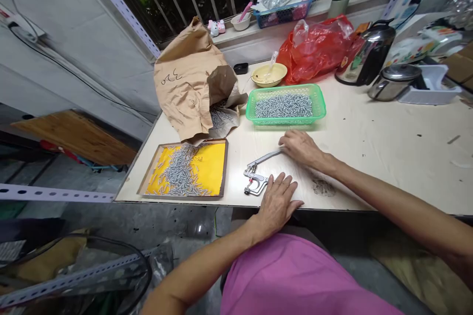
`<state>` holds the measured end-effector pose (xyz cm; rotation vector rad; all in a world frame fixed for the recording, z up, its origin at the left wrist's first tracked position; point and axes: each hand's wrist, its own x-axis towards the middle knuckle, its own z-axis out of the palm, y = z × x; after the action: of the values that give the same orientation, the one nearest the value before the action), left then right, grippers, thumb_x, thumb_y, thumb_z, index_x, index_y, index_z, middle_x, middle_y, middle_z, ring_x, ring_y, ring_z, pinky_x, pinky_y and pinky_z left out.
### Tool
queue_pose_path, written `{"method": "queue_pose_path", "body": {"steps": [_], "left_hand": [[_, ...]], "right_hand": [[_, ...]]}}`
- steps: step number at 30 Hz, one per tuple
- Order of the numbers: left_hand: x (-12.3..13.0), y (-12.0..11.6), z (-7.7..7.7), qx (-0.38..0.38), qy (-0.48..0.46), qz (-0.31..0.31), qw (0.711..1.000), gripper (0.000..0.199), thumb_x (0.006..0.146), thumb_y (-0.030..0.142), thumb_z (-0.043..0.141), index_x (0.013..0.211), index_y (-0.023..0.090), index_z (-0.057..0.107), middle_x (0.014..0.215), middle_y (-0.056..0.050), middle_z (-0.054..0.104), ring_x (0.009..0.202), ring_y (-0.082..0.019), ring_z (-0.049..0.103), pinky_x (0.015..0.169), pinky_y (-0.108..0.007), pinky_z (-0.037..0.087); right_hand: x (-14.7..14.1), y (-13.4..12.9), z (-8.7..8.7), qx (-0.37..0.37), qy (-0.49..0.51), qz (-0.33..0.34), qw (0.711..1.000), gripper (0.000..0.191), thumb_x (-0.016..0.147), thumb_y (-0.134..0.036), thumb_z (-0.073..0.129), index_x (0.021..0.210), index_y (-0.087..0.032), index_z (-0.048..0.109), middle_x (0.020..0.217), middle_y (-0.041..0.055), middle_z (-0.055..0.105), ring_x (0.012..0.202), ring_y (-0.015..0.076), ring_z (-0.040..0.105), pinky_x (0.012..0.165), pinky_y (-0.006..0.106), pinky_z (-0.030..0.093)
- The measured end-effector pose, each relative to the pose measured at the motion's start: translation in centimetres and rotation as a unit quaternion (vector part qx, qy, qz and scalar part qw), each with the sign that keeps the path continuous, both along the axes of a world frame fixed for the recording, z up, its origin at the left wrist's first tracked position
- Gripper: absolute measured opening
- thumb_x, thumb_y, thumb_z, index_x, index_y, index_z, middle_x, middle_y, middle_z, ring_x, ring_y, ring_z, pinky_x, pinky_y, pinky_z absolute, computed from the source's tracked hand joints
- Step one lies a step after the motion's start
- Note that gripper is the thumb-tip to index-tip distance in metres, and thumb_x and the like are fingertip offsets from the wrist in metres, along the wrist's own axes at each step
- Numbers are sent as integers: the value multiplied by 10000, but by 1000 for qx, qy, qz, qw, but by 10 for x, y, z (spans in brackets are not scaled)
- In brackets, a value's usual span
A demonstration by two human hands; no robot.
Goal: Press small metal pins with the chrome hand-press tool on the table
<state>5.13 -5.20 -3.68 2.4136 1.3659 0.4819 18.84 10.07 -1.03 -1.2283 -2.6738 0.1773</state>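
Note:
Snap-fastener pliers (257,178) lie on the table with their handles spread and the jaw end toward the left. My right hand (301,149) has its fingers curled over the end of the upper handle. Lying flat at the table's front edge, my left hand (278,202) has its fingers stretched over the lower handle, which is hidden beneath it. Small silvery metal pins or tubes (179,172) are heaped in a shallow cardboard tray (223,167) with a yellow bottom. More of these pieces fill a green plastic basket (286,120) behind my hands.
A brown paper bag (186,93) lies open at the back left, spilling similar pieces. Behind the basket are a yellow bowl (271,75) and a red plastic bag (314,51). A kettle (375,51) and a metal pot (393,81) stand at the right rear.

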Motion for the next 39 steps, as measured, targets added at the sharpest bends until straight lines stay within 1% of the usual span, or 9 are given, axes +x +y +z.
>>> {"method": "queue_pose_path", "body": {"steps": [6,11,14,17,19,22,25,34,39], "left_hand": [[0,-3,-12,-36,-19,11,999,354,898,325,487,1197,150,556,1176,-142,617,1164,-316,529,1001,-503,410],[3,-10,-23,-34,-6,6,999,381,883,288,478,1213,114,554,1153,-155,622,1117,-322,556,953,-469,448],[-7,-13,-17,-7,-11,-21,1000,360,899,351,489,1146,106,578,1123,-144,626,1093,-277,562,947,-401,453],[-43,-11,3,42,6,-4,999,243,930,280,439,1060,163,609,1097,-97,622,1037,-211,554,898,-335,458],[-82,-3,21,63,52,122,989,217,923,194,423,977,179,633,983,-82,631,929,-197,549,806,-321,465],[-147,17,44,67,166,326,928,221,920,245,452,877,170,656,890,-98,619,881,-224,522,763,-349,450],[-195,36,55,32,263,426,865,240,896,305,505,841,134,664,909,-131,624,925,-252,526,769,-359,438],[-228,59,50,-82,331,439,831,315,884,257,428,902,95,697,996,-174,659,993,-315,571,707,-346,427],[-240,58,51,-103,326,379,860,345,888,288,382,857,149,696,976,-137,669,954,-299,587,719,-338,419]], "right_hand": [[-67,-48,11,-18,-30,275,961,102,864,-228,571,830,-231,666,934,60,593,896,219,449,688,332,310],[-104,-64,-6,17,-39,323,945,164,844,-128,543,708,-186,614,856,79,596,863,213,465,691,350,323],[-110,-56,0,28,13,303,952,124,846,-142,532,766,-184,616,806,65,617,821,207,501,703,347,348],[-91,-34,26,55,113,225,966,120,870,-168,493,856,-181,611,821,64,630,792,201,520,728,335,381],[-65,-11,47,91,160,161,970,142,897,-209,462,871,-192,601,832,71,627,807,214,527,747,341,398],[-22,25,71,178,133,52,974,185,912,-254,440,909,-187,612,858,111,610,862,276,526,763,397,411],[4,42,77,210,110,-9,972,292,915,-318,441,1103,-152,591,1001,170,583,981,343,513,812,463,417],[3,-54,17,-56,142,61,986,210,936,-250,439,990,-175,627,946,93,625,849,198,580,749,342,468],[11,-90,6,-142,121,20,982,188,929,-218,458,923,-162,638,890,73,619,817,177,570,747,311,452]]}}
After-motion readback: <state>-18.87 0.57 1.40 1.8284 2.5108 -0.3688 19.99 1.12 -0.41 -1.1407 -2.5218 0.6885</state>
